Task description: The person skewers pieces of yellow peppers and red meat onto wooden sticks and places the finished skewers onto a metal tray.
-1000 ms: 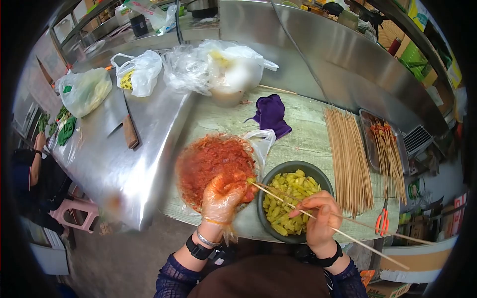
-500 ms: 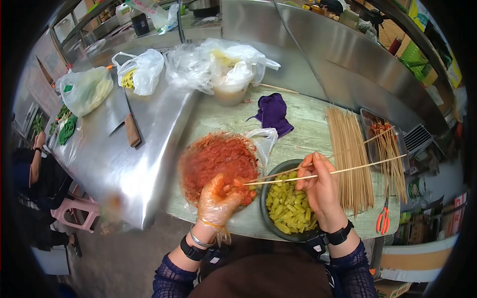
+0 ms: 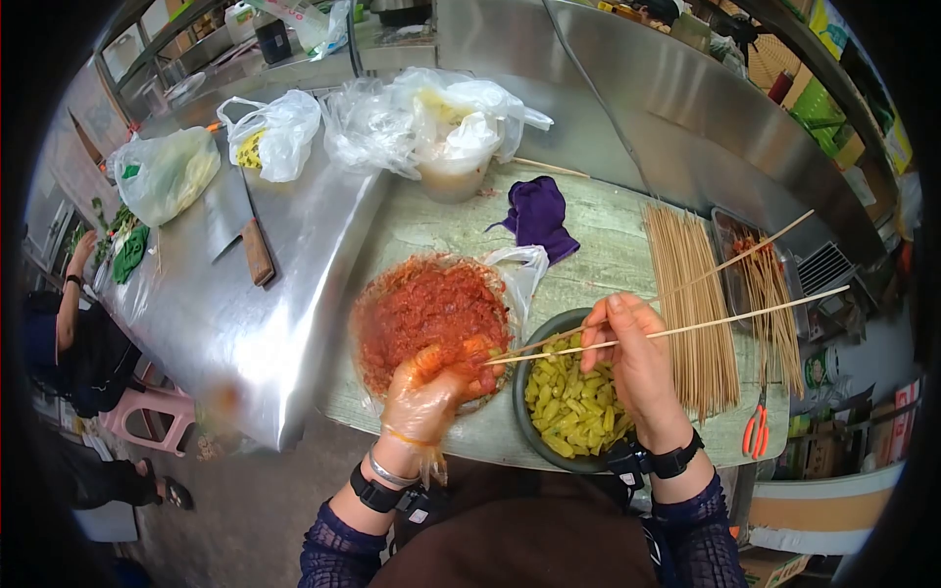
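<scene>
My left hand [image 3: 429, 392], in a clear plastic glove smeared red, has its fingers closed on a piece of red marinated meat at the near right edge of the bowl of red meat [image 3: 431, 309]. My right hand [image 3: 632, 353] is bare and pinches two wooden skewers [image 3: 730, 321]. Their left tips reach the meat at my left fingertips, with a bit of green beside them. Beneath my right hand stands a dark bowl of green pepper pieces [image 3: 569, 407].
Bare skewers [image 3: 686, 314] lie in rows at right, beside a tray with loaded skewers [image 3: 750, 245] and orange-handled scissors [image 3: 755, 431]. A purple cloth [image 3: 539, 218], plastic bags [image 3: 421, 122] and a cleaver [image 3: 257, 253] lie farther back. Another person's arm [image 3: 71, 284] shows at far left.
My left hand has turned slightly, its fingers closer round the meat at the skewer tips. The skewers and my right hand have shifted a little to the right. The other person's hand has risen.
</scene>
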`<state>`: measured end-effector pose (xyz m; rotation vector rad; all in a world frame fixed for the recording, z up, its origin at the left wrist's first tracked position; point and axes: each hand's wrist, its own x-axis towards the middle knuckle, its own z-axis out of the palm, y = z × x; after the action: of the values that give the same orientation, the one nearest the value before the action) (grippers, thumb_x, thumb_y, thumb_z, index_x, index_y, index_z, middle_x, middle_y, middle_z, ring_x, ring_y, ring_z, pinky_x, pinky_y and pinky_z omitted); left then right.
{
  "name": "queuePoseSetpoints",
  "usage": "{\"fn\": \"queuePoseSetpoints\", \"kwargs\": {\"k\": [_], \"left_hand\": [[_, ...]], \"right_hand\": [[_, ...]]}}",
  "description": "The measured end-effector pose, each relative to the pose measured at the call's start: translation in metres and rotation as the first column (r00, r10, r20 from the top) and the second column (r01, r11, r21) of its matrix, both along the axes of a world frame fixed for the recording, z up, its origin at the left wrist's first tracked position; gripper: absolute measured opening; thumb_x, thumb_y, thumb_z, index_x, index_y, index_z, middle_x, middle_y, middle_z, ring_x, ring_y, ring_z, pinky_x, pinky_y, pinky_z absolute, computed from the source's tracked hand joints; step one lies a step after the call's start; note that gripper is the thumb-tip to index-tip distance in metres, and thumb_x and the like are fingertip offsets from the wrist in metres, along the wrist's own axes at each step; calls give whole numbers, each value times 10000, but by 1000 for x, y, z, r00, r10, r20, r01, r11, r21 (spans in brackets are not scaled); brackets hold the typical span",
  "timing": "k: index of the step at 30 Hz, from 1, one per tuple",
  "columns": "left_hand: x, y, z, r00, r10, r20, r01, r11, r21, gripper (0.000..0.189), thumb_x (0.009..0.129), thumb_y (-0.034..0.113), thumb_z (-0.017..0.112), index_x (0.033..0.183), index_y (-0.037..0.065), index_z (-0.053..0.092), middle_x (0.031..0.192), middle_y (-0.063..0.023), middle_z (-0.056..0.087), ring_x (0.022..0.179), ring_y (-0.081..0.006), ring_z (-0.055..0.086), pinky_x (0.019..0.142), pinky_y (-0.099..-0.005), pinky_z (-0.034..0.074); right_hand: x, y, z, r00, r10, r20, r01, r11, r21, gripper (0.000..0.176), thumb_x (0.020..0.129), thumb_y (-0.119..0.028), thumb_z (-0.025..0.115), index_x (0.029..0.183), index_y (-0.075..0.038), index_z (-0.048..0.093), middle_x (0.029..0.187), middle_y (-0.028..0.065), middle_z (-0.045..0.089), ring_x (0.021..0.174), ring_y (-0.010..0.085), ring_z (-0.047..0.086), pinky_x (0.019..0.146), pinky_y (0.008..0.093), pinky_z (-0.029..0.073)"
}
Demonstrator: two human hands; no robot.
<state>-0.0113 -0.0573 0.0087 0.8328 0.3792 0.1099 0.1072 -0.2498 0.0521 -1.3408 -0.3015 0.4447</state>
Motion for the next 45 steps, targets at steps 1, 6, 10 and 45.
{"fn": "queuePoseSetpoints", "kwargs": {"k": [1, 6, 10, 45], "left_hand": [[-1, 0, -1, 999, 9, 37, -6, 998, -60, 307, 876, 9, 531, 1160, -107, 514, 1078, -197, 611, 950, -270, 634, 797, -330, 546], [-2, 6, -5, 998, -65, -3, 63, 983, -175, 320, 930, 79, 484, 1175, -127, 489, 1023, -233, 620, 903, -283, 653, 727, -308, 579], [-3, 8, 2, 996, -90, -27, 81, 971, -223, 304, 932, 66, 482, 1172, -121, 496, 1012, -222, 619, 881, -260, 649, 702, -271, 572], [9, -3, -15, 936, 351, 33, -318, 881, -352, 286, 921, 48, 508, 1189, -49, 499, 1102, -169, 591, 959, -255, 629, 789, -321, 572]], "right_hand": [[0, 0, 2, 1000, 8, 5, -8, 1000, -14, 291, 985, -277, 430, 878, -32, 546, 708, 46, 587, 546, 105, 577, 520, 208, 476], [4, 2, 8, 997, 57, 45, -54, 996, -67, 304, 986, -280, 427, 873, -23, 544, 715, 48, 582, 579, 112, 584, 566, 215, 478], [13, 0, 7, 976, 190, 105, -184, 981, -58, 299, 987, -259, 431, 873, -8, 546, 736, 58, 591, 605, 118, 596, 579, 223, 483], [-56, 16, -3, 329, 190, 925, 37, 976, -214, 206, 713, 25, 647, 911, -27, 624, 855, 110, 628, 679, 246, 631, 561, 309, 514]]}}
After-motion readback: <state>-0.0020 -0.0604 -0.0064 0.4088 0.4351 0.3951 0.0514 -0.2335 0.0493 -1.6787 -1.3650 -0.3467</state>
